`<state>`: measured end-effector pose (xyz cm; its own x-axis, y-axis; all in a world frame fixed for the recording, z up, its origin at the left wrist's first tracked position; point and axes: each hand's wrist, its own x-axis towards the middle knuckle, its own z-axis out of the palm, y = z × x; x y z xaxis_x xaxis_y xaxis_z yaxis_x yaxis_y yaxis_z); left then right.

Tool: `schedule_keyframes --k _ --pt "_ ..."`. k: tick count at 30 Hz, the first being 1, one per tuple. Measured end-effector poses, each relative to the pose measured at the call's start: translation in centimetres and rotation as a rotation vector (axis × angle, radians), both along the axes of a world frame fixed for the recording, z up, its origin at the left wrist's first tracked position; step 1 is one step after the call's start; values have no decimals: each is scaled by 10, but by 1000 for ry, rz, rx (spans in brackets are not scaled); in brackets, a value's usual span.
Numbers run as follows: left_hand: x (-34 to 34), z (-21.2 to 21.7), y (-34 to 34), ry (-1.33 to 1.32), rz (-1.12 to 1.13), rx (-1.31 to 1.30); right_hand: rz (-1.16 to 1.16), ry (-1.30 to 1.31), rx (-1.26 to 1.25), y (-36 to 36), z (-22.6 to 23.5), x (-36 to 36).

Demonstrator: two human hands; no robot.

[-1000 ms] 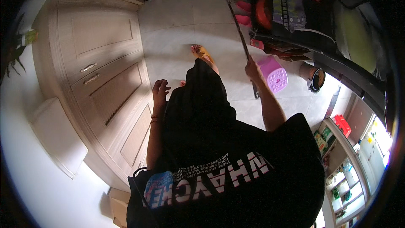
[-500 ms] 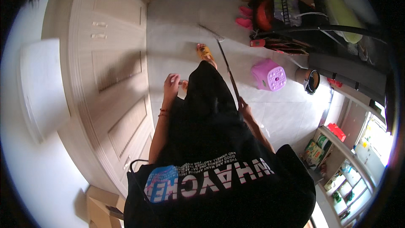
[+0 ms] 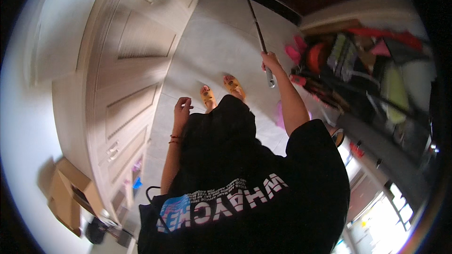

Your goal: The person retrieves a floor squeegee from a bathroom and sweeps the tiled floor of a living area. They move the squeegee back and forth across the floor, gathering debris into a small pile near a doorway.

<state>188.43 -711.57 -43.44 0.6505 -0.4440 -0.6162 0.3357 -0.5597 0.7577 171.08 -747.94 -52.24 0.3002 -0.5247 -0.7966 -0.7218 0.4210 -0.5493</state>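
Observation:
My right hand (image 3: 270, 60) is wrapped round the handle of a long-handled flat mop (image 3: 258, 30), near its grey end. The mop's pole reaches away over the floor to a thin head at the dark threshold, where the head is hard to make out. My left hand (image 3: 182, 105) hangs at my left side with loosely bent fingers and nothing visible in it. Both my feet, in yellow sandals (image 3: 231, 84), stand on the floor ahead of my black clothing.
Along the left runs a pale panelled cabinet (image 3: 136, 108), with a cardboard box (image 3: 70, 197) at its near end. A crowded rack (image 3: 348, 61) stands on the right. A purple stool (image 3: 280, 115) is partly hidden by my right arm. Grey tiles (image 3: 207, 42) cover the floor.
My right arm has stretched forward, pushing the mop out to the far threshold. The view has turned, and my feet have come nearly level. My left hand stays low at my side.

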Motion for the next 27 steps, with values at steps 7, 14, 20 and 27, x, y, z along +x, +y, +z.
schedule_keyframes --k 7,14,20,27 --pt "-24 11 7 27 71 116 480 257 -48 16 -78 -52" --pt "-41 -5 -17 22 135 14 1424 347 -534 173 -32 -256" --pt "-50 1 -25 -8 117 18 624 471 -178 204 18 -303" --pt "-66 5 -13 39 233 54 561 250 -442 76 -61 -138"
